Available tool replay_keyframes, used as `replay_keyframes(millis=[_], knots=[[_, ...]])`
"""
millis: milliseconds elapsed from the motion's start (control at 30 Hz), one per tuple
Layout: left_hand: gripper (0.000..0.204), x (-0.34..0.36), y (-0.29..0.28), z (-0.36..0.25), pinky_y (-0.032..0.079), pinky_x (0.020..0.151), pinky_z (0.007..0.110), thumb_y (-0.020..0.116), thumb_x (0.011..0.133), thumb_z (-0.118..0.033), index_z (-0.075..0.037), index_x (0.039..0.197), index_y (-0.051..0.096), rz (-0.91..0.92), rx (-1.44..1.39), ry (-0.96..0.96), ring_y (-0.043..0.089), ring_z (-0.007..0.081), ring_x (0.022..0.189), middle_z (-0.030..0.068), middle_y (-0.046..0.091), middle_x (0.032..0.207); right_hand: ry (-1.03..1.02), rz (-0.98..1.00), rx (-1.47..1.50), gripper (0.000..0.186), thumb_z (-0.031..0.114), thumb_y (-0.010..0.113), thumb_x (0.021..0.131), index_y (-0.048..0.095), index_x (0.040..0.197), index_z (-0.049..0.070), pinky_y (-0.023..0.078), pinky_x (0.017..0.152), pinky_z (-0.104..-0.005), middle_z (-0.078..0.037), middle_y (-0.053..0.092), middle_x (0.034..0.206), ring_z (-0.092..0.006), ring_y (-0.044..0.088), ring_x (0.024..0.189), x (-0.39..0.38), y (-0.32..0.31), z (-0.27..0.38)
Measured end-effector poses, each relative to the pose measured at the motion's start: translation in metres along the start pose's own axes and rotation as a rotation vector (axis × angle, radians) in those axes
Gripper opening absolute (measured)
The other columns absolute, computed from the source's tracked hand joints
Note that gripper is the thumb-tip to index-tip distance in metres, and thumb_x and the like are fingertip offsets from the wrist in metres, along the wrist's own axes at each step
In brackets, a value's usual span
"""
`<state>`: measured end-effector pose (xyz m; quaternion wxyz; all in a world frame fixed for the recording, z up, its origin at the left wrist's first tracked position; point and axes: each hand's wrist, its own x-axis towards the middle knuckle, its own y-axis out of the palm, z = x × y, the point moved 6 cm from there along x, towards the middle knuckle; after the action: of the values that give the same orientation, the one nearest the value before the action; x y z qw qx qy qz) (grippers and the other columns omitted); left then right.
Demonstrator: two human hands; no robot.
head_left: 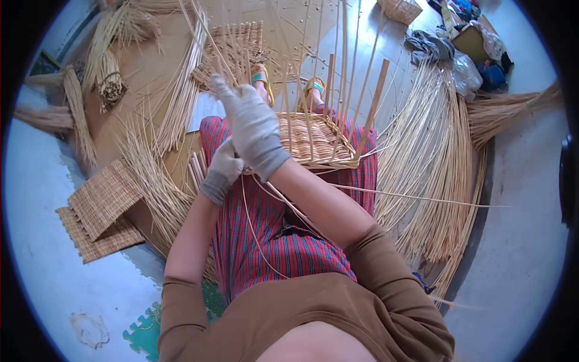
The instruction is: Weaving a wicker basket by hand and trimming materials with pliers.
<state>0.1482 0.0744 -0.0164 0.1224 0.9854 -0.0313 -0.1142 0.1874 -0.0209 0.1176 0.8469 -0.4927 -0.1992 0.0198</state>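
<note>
A partly woven wicker basket [310, 137] lies across my lap, its woven base facing up. Thin upright rods and thicker wooden corner stakes [373, 107] rise from its edge. My left hand [224, 166], in a pale grey-cuffed glove, is closed on the basket's near left corner. Above it, my right hand [254, 127], gloved too, crosses over to the left side among the upright rods. One finger points upward, while the others curl around a thin wicker strand; their tips are partly hidden. Loose strands [253, 220] trail from under my hands over the striped red cloth on my legs.
Long loose wicker strands [431, 163] lie to the right, and more [154, 175] to the left. Bundled strands [111, 81] stand far left, woven panels [105, 199] at left. Another panel [241, 45] lies ahead. Bags and clothes [467, 45] pile up far right.
</note>
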Motion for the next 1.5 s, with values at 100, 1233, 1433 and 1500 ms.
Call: replay_keyframes(millis=[100, 1233, 1433, 1500], knots=[[0.026, -0.003, 0.001, -0.003, 0.051, 0.066, 0.026, 0.071, 0.084, 0.01, -0.008, 0.09, 0.055, 0.142, 0.112, -0.044, 0.054, 0.0085, 0.073, -0.0035, 0.054, 0.081, 0.063, -0.013, 0.238, 0.076, 0.01, 0.069, 0.089, 0.038, 0.157, 0.021, 0.057, 0.078, -0.0446, -0.019, 0.07, 0.113, -0.0361, 0.071, 0.085, -0.008, -0.004, -0.018], [0.023, -0.008, -0.013, 0.007, 0.051, 0.064, 0.027, 0.08, 0.085, -0.006, -0.009, 0.082, 0.058, 0.304, 0.291, 0.017, 0.055, 0.0076, 0.067, -0.0038, 0.059, 0.075, -0.277, 0.352, -0.276, 0.073, 0.018, 0.062, 0.092, 0.034, 0.156, 0.001, 0.048, 0.089, -0.0426, -0.011, 0.071, 0.089, -0.0306, 0.066, 0.089, -0.108, -0.012, -0.022], [0.028, -0.014, -0.012, 0.002, 0.049, 0.062, 0.026, 0.082, 0.084, -0.008, -0.011, 0.08, 0.055, 0.355, 0.197, -0.065, 0.053, 0.0064, 0.068, -0.0052, 0.055, 0.073, -0.362, 0.104, -0.315, 0.064, 0.011, 0.058, 0.091, 0.044, 0.152, 0.004, 0.049, 0.081, -0.0385, -0.004, 0.068, 0.083, -0.0247, 0.065, 0.08, -0.119, 0.003, -0.027], [0.034, -0.015, -0.01, 0.0, 0.049, 0.062, 0.027, 0.086, 0.08, -0.008, -0.011, 0.078, 0.052, 0.333, 0.282, -0.014, 0.052, 0.0064, 0.067, -0.005, 0.054, 0.072, -0.454, -0.165, -0.269, 0.05, 0.019, 0.066, 0.089, 0.06, 0.138, 0.014, 0.048, 0.079, -0.0384, 0.001, 0.064, 0.079, -0.0222, 0.061, 0.077, -0.129, -0.011, -0.032]])
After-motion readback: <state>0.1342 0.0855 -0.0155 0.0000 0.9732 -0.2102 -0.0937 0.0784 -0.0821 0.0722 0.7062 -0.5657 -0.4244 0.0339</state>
